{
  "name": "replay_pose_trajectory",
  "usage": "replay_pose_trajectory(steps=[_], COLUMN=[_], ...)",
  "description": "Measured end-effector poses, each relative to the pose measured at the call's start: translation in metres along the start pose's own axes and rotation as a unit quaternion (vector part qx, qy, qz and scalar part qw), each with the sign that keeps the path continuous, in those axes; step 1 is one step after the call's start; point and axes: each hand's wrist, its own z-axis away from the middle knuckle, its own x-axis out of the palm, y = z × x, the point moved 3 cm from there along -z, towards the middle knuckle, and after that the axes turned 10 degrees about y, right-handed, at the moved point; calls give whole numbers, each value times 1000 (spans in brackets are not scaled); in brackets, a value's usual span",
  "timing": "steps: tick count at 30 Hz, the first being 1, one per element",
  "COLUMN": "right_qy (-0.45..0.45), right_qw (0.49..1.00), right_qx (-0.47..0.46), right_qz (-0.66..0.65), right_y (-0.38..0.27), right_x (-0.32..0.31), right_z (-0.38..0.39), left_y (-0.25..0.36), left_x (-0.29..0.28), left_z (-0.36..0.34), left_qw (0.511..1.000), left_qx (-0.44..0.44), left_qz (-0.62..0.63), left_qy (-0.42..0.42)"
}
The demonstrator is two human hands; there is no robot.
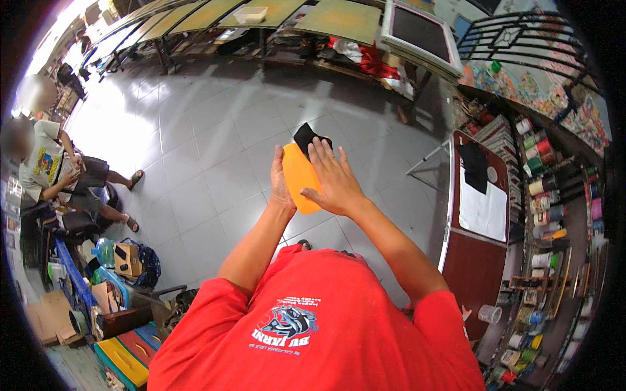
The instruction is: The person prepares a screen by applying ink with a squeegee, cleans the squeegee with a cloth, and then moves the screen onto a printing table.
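Observation:
An orange flat piece [300, 180] with rounded edges is held up in front of me, above the tiled floor. My left hand [282, 184] supports it along its left edge, the fingers partly hidden behind it. At its upper end a piece of black cloth [305, 135] sticks out; how the two are joined is covered. My right hand [335, 177] lies flat over the right side of the orange piece, fingers stretched out and apart. Its fingertips reach over the black cloth, and the thumb rests across the orange surface.
To my right stands a dark red table [475, 264] bearing black cloth [474, 167] and a white sheet [483, 207]. Shelves of paint cans [544, 189] line the right wall. Long worktables [340, 21] run along the back. A seated person [55, 159] is at left, near boxes and bags.

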Motion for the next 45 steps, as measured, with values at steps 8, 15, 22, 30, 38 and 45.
replay_pose_trajectory(steps=[8,15,22,30,38,45], right_qy=[-31,16,10,88,64,15], right_qw=[975,966,952,896,637,675], right_qx=[-117,-205,-227,108,385,364], right_qz=[-185,-156,-205,-421,-665,-641], right_y=[-46,5,72,142,197,198], right_x=[35,43,48,52,97,101], right_z=[-27,-66,-113,-151,-160,-162], left_y=[74,91,80,73,70,62], left_x=[-32,-20,11,-14,-43,-15], left_z=[-22,-40,-64,-113,-132,-120], left_qw=[989,992,996,983,863,913], left_qx=[114,97,79,94,252,181], left_qz=[50,0,24,-14,-241,-257], left_qy=[79,82,25,160,365,260])
